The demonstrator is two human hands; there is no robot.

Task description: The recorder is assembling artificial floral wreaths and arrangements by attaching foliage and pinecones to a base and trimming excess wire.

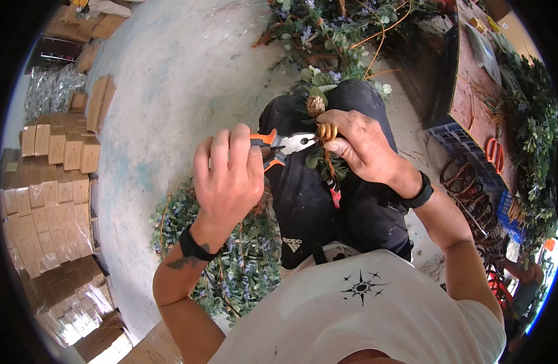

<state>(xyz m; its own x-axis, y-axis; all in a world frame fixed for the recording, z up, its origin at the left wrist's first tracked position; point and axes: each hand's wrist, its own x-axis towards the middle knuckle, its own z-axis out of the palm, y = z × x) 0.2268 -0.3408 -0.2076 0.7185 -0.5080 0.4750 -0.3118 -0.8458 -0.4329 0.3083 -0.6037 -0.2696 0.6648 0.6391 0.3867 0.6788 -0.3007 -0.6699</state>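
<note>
My left hand [227,170] grips a pair of pliers [297,143] with orange and black handles. The pliers' metal jaws point right and meet a small decorated sprig over my knees; whether they pinch a wire there, I cannot tell. Thumb and fingers of my right hand [367,148] are closed on a golden-brown ridged piece [327,131] of that sprig. Just above it sits a pine cone [315,106], with green leaves [313,160] hanging below the jaws.
Garlands with small blue flowers lie on the floor ahead [327,36] and beside my left leg [248,261]. At right stands a board-topped blue crate [454,124] bearing red-handled scissors [494,153]. Wire-like rings [467,188] pile below it. Stacked cardboard boxes [48,200] line the left.
</note>
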